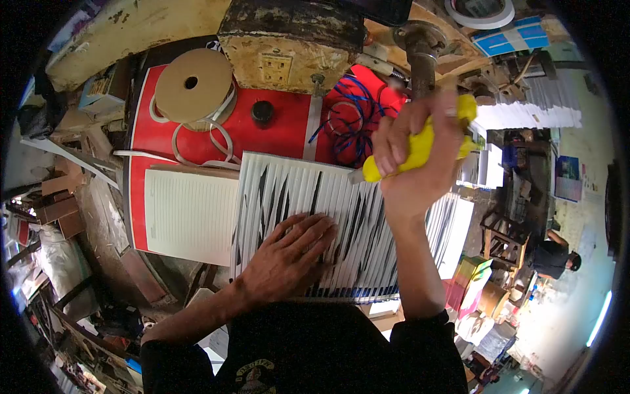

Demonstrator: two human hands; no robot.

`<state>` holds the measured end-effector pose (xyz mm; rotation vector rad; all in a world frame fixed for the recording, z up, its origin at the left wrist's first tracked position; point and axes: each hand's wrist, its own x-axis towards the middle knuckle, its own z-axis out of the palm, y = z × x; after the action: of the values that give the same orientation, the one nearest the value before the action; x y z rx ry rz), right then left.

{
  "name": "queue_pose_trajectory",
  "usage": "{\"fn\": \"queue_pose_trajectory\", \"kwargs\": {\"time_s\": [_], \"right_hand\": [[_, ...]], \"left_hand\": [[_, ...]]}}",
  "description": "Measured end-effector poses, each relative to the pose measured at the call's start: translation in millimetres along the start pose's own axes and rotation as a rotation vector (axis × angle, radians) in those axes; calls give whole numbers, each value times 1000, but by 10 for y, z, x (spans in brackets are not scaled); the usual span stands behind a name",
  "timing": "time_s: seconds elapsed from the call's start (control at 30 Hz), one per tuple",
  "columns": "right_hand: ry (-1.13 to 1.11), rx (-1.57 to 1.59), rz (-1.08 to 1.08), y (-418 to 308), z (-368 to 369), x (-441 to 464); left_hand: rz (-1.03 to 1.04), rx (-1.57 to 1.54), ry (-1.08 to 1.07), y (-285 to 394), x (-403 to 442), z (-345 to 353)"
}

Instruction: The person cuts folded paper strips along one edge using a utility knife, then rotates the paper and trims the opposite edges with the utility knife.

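Observation:
My left hand (298, 253) lies flat with its fingers spread on a row of white paper bundles (354, 243) with dark gaps between them. My right hand (423, 148) is wrapped round a yellow bottle (420, 148), whose narrow tip points down-left at the far edge of the bundles. A stack of lined sheets (190, 210) lies to the left of the bundles. Behind them, on the red surface (282, 134), are a cardboard spool (193, 85) with white tape, a small black cap (262, 113) and a tangle of blue cord (354, 121).
A worn, heavy block (289, 49) stands at the back beside a metal post (421, 59). A white tape roll (479, 10) and blue packets (512, 38) lie at the back right. Paper stacks (525, 111) stand further right. Another person (551, 257) is in the background.

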<state>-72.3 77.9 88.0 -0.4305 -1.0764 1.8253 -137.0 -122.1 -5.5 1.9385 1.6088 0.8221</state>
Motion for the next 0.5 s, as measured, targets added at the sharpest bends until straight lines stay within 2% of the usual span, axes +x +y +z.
{"fn": "queue_pose_trajectory", "kwargs": {"time_s": [0.1, 0.2, 0.3, 0.4, 0.5], "right_hand": [[238, -232, -17, 166, 24, -59], [247, -159, 16, 220, -67, -65], [182, -316, 53, 210, -142, -34], [200, -88, 55, 292, -184, -34], [197, -260, 21, 354, -127, -16]], "left_hand": [[-36, -35, 17, 50, 28, -25], [-38, -35, 41, 58, 30, -24], [-62, -39, 52, 82, 46, -12], [-65, -9, 42, 91, 54, -33], [-42, 2, 41, 72, 55, -35]]}}
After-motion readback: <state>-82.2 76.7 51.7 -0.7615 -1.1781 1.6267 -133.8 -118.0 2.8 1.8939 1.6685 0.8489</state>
